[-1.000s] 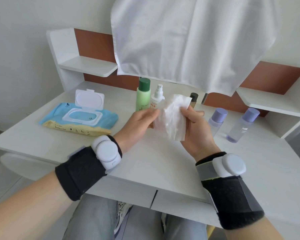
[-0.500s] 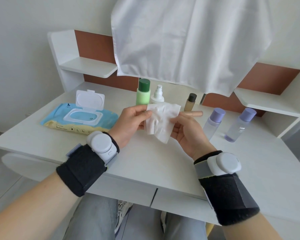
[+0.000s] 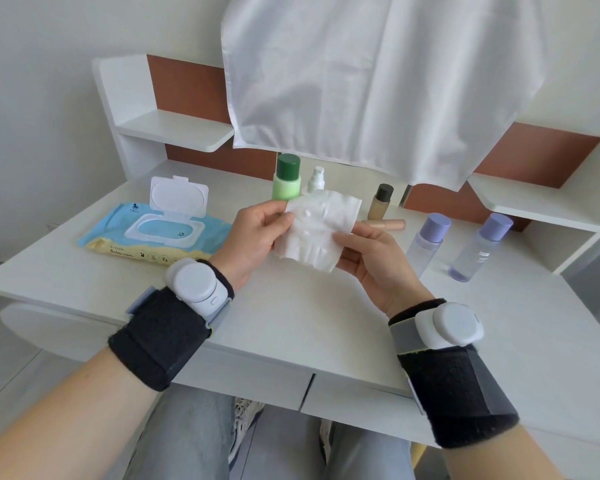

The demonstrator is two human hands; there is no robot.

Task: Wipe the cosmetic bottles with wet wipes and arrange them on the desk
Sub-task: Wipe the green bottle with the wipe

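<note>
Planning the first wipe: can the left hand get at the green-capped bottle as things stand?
Probably yes. The green-capped bottle stands upright just beyond the left hand, nothing between them. That hand pinches the wet wipe, as does the right hand, so it must let go first.

Behind the left hand [image 3: 253, 240], a black fabric wrist wrap [image 3: 160, 341] carries a round white sensor pod [image 3: 196, 289] on a grey strap [image 3: 140, 301]. The right hand [image 3: 374, 268] has the same at its wrist: black wrap [image 3: 458, 396], grey band [image 3: 404, 337], white pod [image 3: 449, 329]. At the lower centre of the frame are light blue-grey jeans [image 3: 187, 438] and a white patterned sneaker [image 3: 245, 415].
</note>
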